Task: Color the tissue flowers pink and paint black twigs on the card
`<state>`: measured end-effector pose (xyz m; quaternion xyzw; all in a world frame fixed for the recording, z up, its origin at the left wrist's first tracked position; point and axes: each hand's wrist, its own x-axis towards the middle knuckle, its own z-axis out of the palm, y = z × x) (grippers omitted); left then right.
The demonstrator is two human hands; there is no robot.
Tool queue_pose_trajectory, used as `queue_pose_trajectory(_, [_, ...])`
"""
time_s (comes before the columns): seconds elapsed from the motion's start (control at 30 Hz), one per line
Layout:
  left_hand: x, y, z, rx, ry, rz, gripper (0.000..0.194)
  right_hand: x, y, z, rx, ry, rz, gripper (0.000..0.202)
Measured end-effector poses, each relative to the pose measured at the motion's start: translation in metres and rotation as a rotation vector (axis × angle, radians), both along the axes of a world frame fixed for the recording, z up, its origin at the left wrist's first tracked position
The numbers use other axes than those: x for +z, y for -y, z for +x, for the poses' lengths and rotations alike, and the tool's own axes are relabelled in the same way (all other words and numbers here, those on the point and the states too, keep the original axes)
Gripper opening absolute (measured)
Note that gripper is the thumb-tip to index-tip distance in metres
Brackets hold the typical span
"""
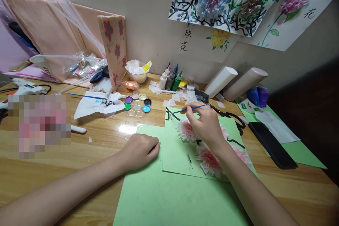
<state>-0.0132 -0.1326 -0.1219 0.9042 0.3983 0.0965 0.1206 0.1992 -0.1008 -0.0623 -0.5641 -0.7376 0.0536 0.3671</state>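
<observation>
Wall posters (198, 45): "球花" | right hand (208, 123): pinching paintbrush (180, 111) | left hand (140, 152): fingers together, atop green paper (169, 197)

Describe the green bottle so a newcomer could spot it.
At the back of the wooden table, find the white cylinder. Left of it, past scraps, stands a cluster of bottles. The green bottle is rightmost, the only one green to its tip.

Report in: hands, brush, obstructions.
Right hand holding brush, tip at black branches on green sheet. Left hand closed, resting left of sheet. Scissors at sheet's upper right edge; none blocking brush tip.
</observation>
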Motion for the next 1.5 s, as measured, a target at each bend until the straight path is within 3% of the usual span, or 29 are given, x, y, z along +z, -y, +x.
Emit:
queue_pose_trajectory(0.13, [0.001, 0.001, 0.000, -0.010, 0.006, 0.015, 0.032, 0.013, 0.001, -0.014, 0.091, -0.120, -0.076, 0.021])
queue_pose_trajectory(0.3, [0.002, 0.003, -0.001, -0.004, 0.006, 0.039, 0.030, 0.015, -0.016, -0.050, 0.272, -0.079, -0.113, 0.022])
queue_pose_trajectory(0.53, [0.001, 0.005, -0.003, 0.001, 0.030, 0.054, 0.028, 0.005, -0.044, -0.075, 0.253, 0.041, -0.193, 0.024])
queue_pose_trajectory(1.0, [-0.001, 0.003, -0.003, 0.004, 0.055, 0.055, 0.031, 0.007, -0.042, -0.058, 0.224, -0.026, -0.244, 0.026])
queue_pose_trajectory(1.13, [0.000, 0.003, -0.002, -0.002, 0.030, 0.031, 0.031, 0.023, -0.031, -0.033, 0.140, -0.144, -0.128, 0.025])
queue_pose_trajectory(1.23, [0.001, 0.002, -0.001, -0.008, 0.000, 0.025, 0.032, 0.027, -0.018, -0.014, 0.034, -0.105, -0.026, 0.020])
queue_pose_trajectory(1.5, [0.002, 0.001, 0.000, -0.004, -0.010, 0.001, 0.033, 0.001, -0.001, 0.004, -0.002, 0.022, -0.020, 0.015])
